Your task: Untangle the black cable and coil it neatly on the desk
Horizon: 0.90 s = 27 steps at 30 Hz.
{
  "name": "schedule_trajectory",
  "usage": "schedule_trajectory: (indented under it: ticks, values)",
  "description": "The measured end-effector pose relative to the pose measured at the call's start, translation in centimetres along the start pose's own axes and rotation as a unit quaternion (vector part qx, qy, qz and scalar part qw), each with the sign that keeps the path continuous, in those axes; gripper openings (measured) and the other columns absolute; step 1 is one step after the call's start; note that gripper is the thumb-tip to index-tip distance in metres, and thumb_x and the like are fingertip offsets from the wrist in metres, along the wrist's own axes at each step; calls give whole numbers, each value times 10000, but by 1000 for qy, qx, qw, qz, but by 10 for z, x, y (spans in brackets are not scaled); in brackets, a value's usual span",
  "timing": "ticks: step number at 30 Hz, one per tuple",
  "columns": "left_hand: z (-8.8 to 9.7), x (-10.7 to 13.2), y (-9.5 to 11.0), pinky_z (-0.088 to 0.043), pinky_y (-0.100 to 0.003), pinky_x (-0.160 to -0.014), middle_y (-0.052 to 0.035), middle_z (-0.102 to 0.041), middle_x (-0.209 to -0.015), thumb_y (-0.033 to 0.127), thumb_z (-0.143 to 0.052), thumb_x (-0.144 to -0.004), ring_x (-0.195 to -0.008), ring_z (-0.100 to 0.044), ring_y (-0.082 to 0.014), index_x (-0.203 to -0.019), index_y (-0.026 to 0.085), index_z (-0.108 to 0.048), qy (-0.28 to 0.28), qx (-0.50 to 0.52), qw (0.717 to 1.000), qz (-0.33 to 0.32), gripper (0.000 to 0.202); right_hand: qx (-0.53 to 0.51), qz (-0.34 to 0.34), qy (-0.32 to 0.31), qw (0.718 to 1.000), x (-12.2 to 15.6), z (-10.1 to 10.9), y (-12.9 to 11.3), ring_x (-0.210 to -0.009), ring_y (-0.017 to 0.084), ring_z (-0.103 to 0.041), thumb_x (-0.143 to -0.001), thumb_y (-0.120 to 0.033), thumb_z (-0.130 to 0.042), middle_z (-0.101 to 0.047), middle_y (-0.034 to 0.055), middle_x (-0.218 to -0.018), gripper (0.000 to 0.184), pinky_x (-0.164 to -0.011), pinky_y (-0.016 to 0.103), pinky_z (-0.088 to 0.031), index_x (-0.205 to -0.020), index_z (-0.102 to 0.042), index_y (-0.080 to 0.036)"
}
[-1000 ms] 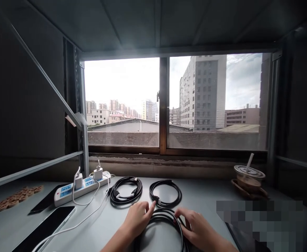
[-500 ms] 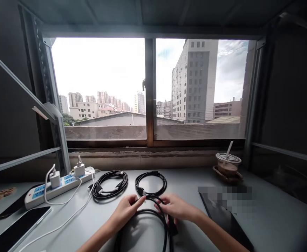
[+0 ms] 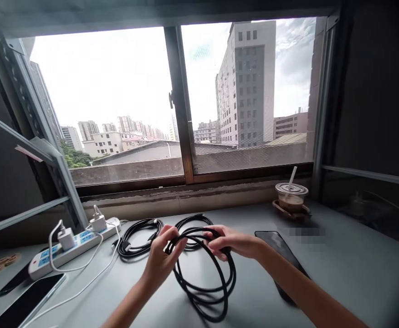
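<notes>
Between my hands hangs a black cable [image 3: 227, 291] in several loose loops, raised above the desk at its top. My left hand [image 3: 163, 250] is closed round the upper left of the loops. On the upper right, my right hand [image 3: 232, 241] grips the same cable between thumb and fingers. Behind the hands, a coiled black cable [image 3: 123, 234] with plugs lies on the desk at the left. A second coiled cable [image 3: 186, 219] lies just beyond the loops, partly hidden by my hands and the held cable.
A white power strip [image 3: 79, 241] with two chargers and white cords stands at the left, near a phone [image 3: 22, 303]. At the right lie a dark phone-like slab [image 3: 278, 255] and a lidded drink cup [image 3: 291, 196] in a brown holder. The window [image 3: 182, 150] rises behind the desk [image 3: 254, 291].
Both hands have lifted the cable and drawn its loops into a tighter coil. The plug end near my right hand no longer shows. The head view has tilted and shifted.
</notes>
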<state>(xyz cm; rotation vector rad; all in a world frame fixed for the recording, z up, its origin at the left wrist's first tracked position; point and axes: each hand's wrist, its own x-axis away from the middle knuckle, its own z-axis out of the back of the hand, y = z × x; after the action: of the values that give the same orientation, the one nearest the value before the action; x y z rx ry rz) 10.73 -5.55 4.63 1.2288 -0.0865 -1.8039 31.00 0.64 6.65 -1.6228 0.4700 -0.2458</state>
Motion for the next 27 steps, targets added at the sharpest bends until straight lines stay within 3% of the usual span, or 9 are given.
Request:
schedule_trajectory:
  ticks: [3,6,10,13,16,18,21,24,27]
  values:
    - [-18,17,-7,-430,-242,-588,-23,-497,-687,268,-460,-866,-672,-479,-139,-750,176,-473,57,-29,994,-89,148,-44,-2,11,999,4,-1,3,-364,22,-392,-772,-474,-548,-515,-39,-612,351,-396,176,-295,-685,-392,-172]
    - [-24,27,-15,-450,-254,-629,-17,-510,-622,200,-344,-913,-717,-503,-151,-768,184,-478,17,-25,995,-93,199,-93,-16,34,995,7,0,6,-395,30,-398,-809,-552,-471,-461,-52,-558,414,-415,166,-320,-660,-375,-177]
    - [-15,22,-29,-460,-293,-664,-57,-573,-744,220,-336,-920,-823,-532,-177,-779,180,-510,-31,-48,996,-73,228,-64,6,1,998,15,3,1,-431,67,-457,-804,-508,-540,-488,-32,-547,369,-403,178,-354,-694,-447,-168]
    - [-14,19,-36,-465,-313,-679,-61,-577,-822,224,-354,-916,-808,-543,-174,-894,184,-499,-19,-41,996,-75,152,-67,13,-38,997,20,7,2,-437,72,-485,-800,-495,-570,-484,-27,-598,362,-400,190,-368,-810,-552,-133]
    - [-24,25,-34,-465,-330,-733,-56,-556,-892,223,-340,-927,-811,-547,-160,-1034,197,-414,17,-7,1000,-23,133,-154,-19,-48,987,18,12,14,-481,57,-471,-820,-532,-527,-425,-40,-636,422,-417,176,-370,-955,-590,-137]
    - [-30,30,-30,-459,-334,-764,-63,-537,-953,223,-348,-926,-846,-543,-159,-1118,208,-346,27,11,1000,-2,193,-190,-27,-72,979,15,12,25,-492,53,-448,-839,-513,-509,-410,-38,-627,392,-409,168,-367,-908,-597,-137]
    - [-32,35,-21,-447,-302,-729,-50,-504,-932,212,-336,-926,-798,-513,-143,-1122,213,-333,2,33,999,-30,196,-173,-24,-134,975,10,7,38,-475,69,-458,-776,-454,-620,-437,-28,-592,339,-369,175,-383,-808,-585,-119]
    - [-27,35,-16,-424,-286,-712,-45,-481,-899,200,-254,-940,-772,-479,-137,-1053,207,-381,-21,44,997,-67,170,-142,-41,-203,968,8,-1,40,-500,95,-514,-689,-406,-715,-470,-16,-610,342,-361,196,-444,-749,-538,-120]
    - [-25,34,-15,-398,-309,-764,-51,-489,-926,199,-249,-942,-826,-474,-152,-1053,209,-398,-6,18,997,-80,186,-146,-42,-220,964,10,-4,36,-517,84,-518,-694,-349,-715,-484,-18,-652,330,-382,199,-481,-733,-454,-151]
